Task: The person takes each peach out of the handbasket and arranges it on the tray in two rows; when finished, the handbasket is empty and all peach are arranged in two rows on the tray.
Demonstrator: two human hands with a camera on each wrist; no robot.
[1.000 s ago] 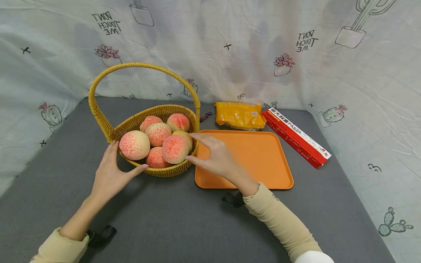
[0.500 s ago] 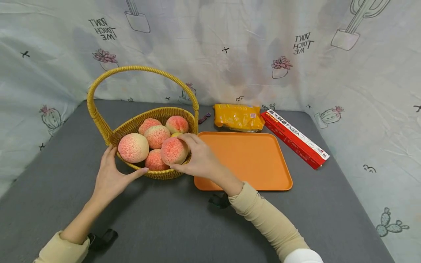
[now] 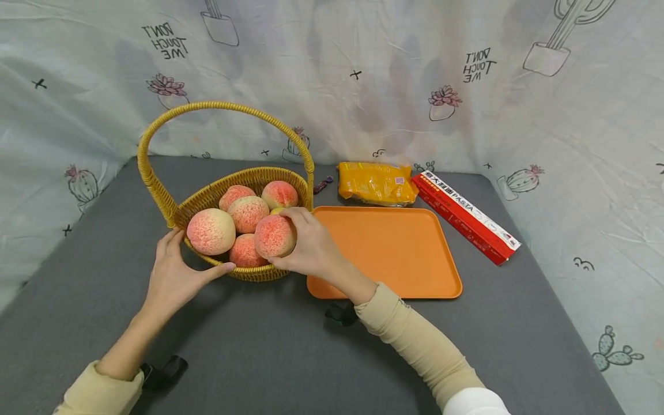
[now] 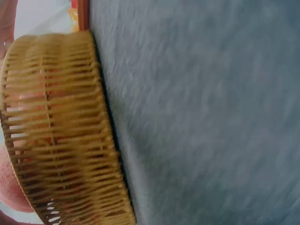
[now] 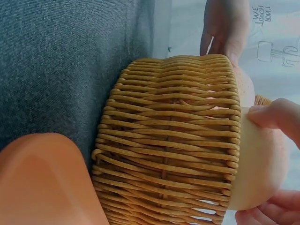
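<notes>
A yellow woven basket (image 3: 264,275) with a tall arched handle (image 3: 223,105) stands left of centre, loaded with several pink-and-cream peaches. My right hand (image 3: 313,245) pinches one peach (image 3: 275,236) at the basket's right end, thumb low and fingers over its top. The right wrist view shows that peach's pale side (image 5: 260,164) between thumb and fingers, right at the rim. Spread at the basket's near left corner, my left hand (image 3: 173,276) touches the rim with thumb and fingertips, beside a large peach (image 3: 211,231). A yellow fruit (image 3: 277,211) is mostly hidden behind the held peach.
An orange tray (image 3: 394,248) lies right of the basket, close to it. Behind the tray are a yellow packet (image 3: 376,183) and a small dark wrapped piece (image 3: 323,184). A red pasta box (image 3: 467,216) lies slanted at the right. A printed curtain (image 3: 384,75) backs the grey table (image 3: 249,346).
My right hand has moved left, from beside the peach to a grip on it. The left hand keeps its place at the basket's rim. The head view has shifted slightly.
</notes>
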